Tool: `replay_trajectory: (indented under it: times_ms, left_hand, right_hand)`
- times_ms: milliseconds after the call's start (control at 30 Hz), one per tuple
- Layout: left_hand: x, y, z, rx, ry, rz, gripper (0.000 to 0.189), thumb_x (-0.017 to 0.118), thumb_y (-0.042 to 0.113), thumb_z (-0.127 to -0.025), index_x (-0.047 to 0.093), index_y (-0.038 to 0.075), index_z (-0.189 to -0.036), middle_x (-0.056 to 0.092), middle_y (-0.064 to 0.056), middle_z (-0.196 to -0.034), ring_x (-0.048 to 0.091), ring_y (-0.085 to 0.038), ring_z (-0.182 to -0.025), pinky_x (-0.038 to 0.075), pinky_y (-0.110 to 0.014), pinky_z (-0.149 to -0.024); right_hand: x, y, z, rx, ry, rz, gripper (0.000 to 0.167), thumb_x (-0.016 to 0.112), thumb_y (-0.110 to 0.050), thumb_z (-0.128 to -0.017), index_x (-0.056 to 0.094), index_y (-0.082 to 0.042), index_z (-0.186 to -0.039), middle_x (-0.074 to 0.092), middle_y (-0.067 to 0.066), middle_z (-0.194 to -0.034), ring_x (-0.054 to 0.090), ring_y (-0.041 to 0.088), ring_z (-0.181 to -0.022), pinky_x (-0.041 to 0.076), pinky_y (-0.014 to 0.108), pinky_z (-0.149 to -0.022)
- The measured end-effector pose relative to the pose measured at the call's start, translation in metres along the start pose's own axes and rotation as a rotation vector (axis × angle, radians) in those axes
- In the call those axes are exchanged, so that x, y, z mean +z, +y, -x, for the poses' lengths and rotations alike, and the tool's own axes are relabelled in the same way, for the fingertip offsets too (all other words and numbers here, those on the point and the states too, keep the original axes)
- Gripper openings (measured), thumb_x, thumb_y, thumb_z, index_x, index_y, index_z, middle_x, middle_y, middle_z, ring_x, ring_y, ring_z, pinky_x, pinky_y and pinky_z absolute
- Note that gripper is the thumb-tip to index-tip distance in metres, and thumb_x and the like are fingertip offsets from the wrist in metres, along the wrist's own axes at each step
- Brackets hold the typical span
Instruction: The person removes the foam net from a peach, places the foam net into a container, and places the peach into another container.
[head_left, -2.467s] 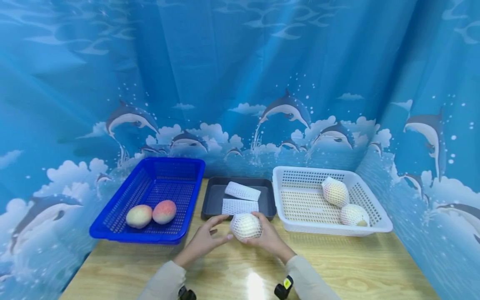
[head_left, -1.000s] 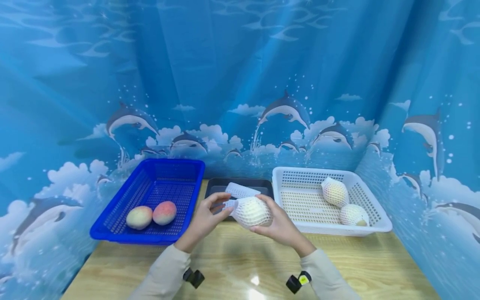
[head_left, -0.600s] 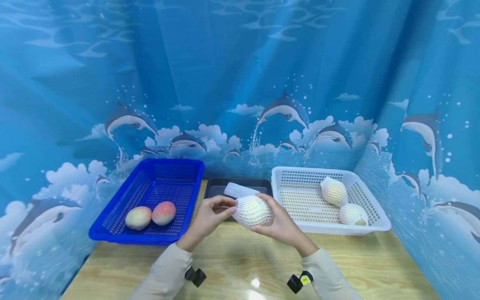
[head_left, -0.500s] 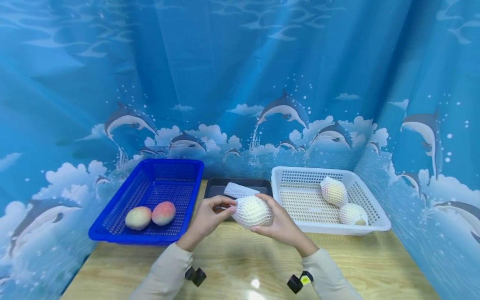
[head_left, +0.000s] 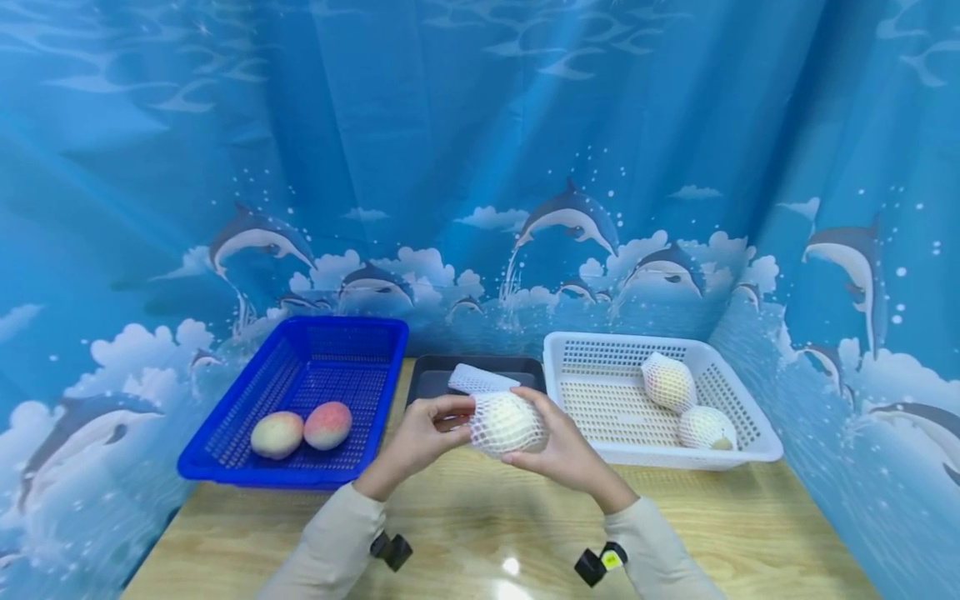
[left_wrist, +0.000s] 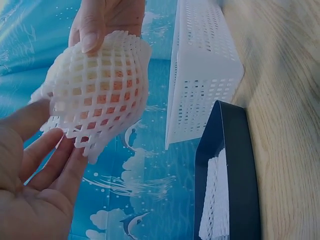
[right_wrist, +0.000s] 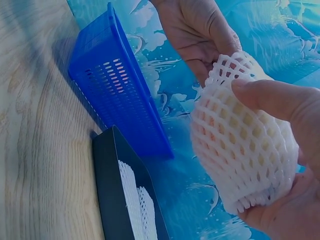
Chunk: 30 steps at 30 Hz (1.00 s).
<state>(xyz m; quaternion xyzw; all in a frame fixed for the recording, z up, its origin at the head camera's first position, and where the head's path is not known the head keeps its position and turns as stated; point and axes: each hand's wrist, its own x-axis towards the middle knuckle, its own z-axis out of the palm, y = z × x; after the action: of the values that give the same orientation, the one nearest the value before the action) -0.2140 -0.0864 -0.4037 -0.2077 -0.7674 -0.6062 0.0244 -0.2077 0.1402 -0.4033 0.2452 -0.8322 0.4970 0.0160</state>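
Observation:
A peach in a white foam net [head_left: 506, 425] is held up between both hands in the head view, in front of the dark tray. My right hand [head_left: 562, 450] grips it from the right, thumb on the near side. On the other side my left hand [head_left: 423, 437] pinches the edge of the foam net. Orange-pink skin shows through the mesh of the foam net [left_wrist: 107, 95] in the left wrist view. Gathered mesh of the foam net [right_wrist: 240, 145] meets the left fingers in the right wrist view.
A blue basket [head_left: 300, 475] at left holds two bare peaches [head_left: 303, 430]. Behind my hands lies a dark tray [head_left: 430, 379] with flat foam nets [head_left: 480, 380]. At right, a white basket [head_left: 600, 454] holds two netted peaches [head_left: 670, 383].
Since the oldest frame, the netted peach has risen and shifted slightly right in my right hand. My left hand, loosely beside it then, has come onto the net's edge; its fingers shifted slightly lately.

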Motion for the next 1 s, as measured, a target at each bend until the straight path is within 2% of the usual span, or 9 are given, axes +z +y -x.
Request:
replay_trajectory:
  times_ms: [100, 233, 367, 567, 767, 1000]
  left_hand:
    - [0.001, -0.001, 0.001, -0.005, -0.039, 0.022, 0.043, 0.069, -0.009, -0.080, 0.058, -0.012, -0.121, 0.061, -0.028, -0.119, 0.061, -0.039, -0.110, 0.053, -0.033, -0.092]
    - [0.001, -0.002, 0.002, 0.023, -0.069, 0.024, 0.050, 0.068, -0.011, -0.078, 0.053, -0.012, -0.125, 0.058, -0.030, -0.122, 0.058, -0.041, -0.113, 0.051, -0.039, -0.096]
    - [0.002, -0.003, 0.002, 0.042, -0.081, 0.013, 0.055, 0.069, -0.013, -0.076, 0.050, -0.012, -0.128, 0.057, -0.030, -0.124, 0.056, -0.042, -0.116, 0.048, -0.043, -0.099]
    - [0.005, -0.003, 0.003, 0.058, -0.081, -0.016, 0.061, 0.071, -0.013, -0.072, 0.047, -0.014, -0.128, 0.056, -0.030, -0.124, 0.055, -0.042, -0.116, 0.044, -0.048, -0.102]
    - [0.010, -0.003, 0.001, 0.087, -0.074, -0.054, 0.065, 0.070, -0.014, -0.069, 0.047, -0.014, -0.129, 0.054, -0.030, -0.125, 0.055, -0.041, -0.115, 0.046, -0.042, -0.102]
    - [0.014, -0.001, 0.002, 0.089, -0.020, -0.071, 0.066, 0.068, -0.017, -0.066, 0.050, -0.011, -0.129, 0.056, -0.025, -0.124, 0.057, -0.038, -0.114, 0.047, -0.035, -0.100]
  right_hand:
    - [0.000, 0.007, -0.001, -0.006, 0.001, -0.003, 0.086, 0.085, -0.017, -0.070, 0.040, -0.012, -0.143, 0.043, 0.015, -0.144, 0.049, 0.034, -0.123, 0.046, 0.052, -0.098]
    - [0.001, 0.009, 0.000, -0.006, 0.005, -0.001, 0.086, 0.085, -0.021, -0.071, 0.040, -0.013, -0.143, 0.044, 0.014, -0.144, 0.050, 0.033, -0.121, 0.048, 0.050, -0.096]
    - [0.001, 0.007, 0.000, 0.006, 0.010, 0.003, 0.085, 0.085, -0.023, -0.071, 0.040, -0.016, -0.143, 0.044, 0.012, -0.145, 0.050, 0.032, -0.121, 0.047, 0.050, -0.096]
    - [0.001, 0.007, -0.001, 0.008, 0.011, -0.005, 0.085, 0.085, -0.023, -0.071, 0.041, -0.012, -0.143, 0.044, 0.012, -0.144, 0.049, 0.032, -0.122, 0.045, 0.052, -0.099]
    - [0.001, 0.009, 0.000, 0.011, 0.030, -0.015, 0.083, 0.085, -0.022, -0.071, 0.044, -0.014, -0.142, 0.045, 0.013, -0.144, 0.049, 0.032, -0.123, 0.044, 0.051, -0.099]
    - [0.000, 0.009, 0.000, 0.005, 0.041, -0.054, 0.082, 0.085, -0.018, -0.070, 0.044, -0.008, -0.141, 0.045, 0.012, -0.145, 0.048, 0.032, -0.125, 0.043, 0.045, -0.099]
